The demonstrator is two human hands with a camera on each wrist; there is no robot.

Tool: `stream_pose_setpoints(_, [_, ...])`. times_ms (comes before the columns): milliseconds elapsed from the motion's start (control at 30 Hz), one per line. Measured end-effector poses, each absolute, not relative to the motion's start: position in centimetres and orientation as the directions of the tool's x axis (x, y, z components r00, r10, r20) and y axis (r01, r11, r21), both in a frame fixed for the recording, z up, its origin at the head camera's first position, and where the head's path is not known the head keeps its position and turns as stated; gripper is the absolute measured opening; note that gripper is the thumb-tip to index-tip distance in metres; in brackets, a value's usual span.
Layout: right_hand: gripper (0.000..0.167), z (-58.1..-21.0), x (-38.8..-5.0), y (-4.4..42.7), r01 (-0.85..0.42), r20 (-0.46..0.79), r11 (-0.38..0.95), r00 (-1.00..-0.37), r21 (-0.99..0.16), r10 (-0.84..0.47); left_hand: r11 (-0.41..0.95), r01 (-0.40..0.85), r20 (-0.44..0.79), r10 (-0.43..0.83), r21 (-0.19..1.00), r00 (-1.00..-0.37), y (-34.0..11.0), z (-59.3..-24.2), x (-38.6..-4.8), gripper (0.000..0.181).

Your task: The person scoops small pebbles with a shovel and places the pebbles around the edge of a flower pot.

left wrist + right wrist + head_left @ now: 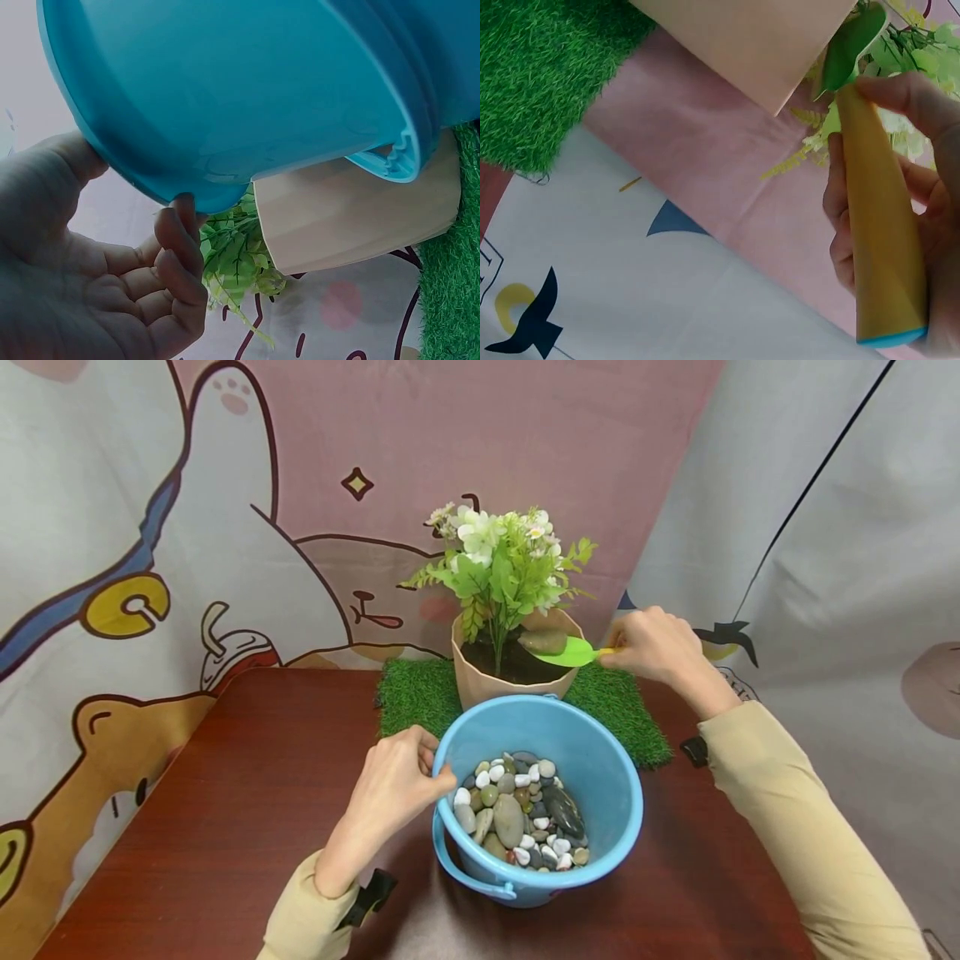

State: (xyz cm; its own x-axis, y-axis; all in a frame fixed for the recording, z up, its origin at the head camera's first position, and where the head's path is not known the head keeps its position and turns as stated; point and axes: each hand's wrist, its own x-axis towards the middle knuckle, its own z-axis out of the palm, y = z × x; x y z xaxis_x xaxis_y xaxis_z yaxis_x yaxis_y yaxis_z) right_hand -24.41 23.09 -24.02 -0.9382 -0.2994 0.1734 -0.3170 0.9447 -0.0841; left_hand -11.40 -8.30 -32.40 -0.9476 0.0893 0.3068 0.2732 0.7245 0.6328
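My left hand (pixel 397 781) pinches the left rim of a light blue bucket (pixel 622 810), thumb over the edge and fingers outside. Inside the bucket lie many stones (pixel 508 821), white, grey and dark. With my right hand (pixel 652 643) I grip the yellow handle (pixel 881 225) of a toy shovel, whose green blade (pixel 572 652) reaches over the rim of a beige flower pot (pixel 480 683). A large greyish-brown stone (pixel 546 641) lies at the blade's tip, above the dark soil. White flowers with green leaves (pixel 498 556) stand in the pot.
The pot stands on a green artificial grass mat (pixel 626 714), directly behind the bucket. Beneath is a reddish-brown table (pixel 225 810). A printed cartoon cloth (pixel 480 435) hangs behind it. The bucket's handle (pixel 472 881) hangs down at its front left.
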Motion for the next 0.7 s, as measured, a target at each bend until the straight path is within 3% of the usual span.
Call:
stream_pose_setpoints(267, [0.021,-24.2,-24.7,21.4,-0.229,0.177,0.971,-0.961,-0.068,-0.214,0.723,0.274,0.305,0.092,0.634,-0.948,-8.3,-32.4,-11.4,0.022])
stream_pose_setpoints(500, [0.04,-24.4,-25.1,19.9,-0.145,0.16,0.988,-0.978,-0.049,-0.136,0.722,0.275,0.307,0.091,0.635,-0.947,-8.4,-32.4,-11.4,0.022])
stream_pose_setpoints(700, [0.041,-24.5,-25.6,18.6,-0.094,0.139,0.995,-0.986,-0.017,-0.091,0.719,0.271,0.3,0.091,0.64,-0.95,-8.4,-32.4,-11.5,0.022])
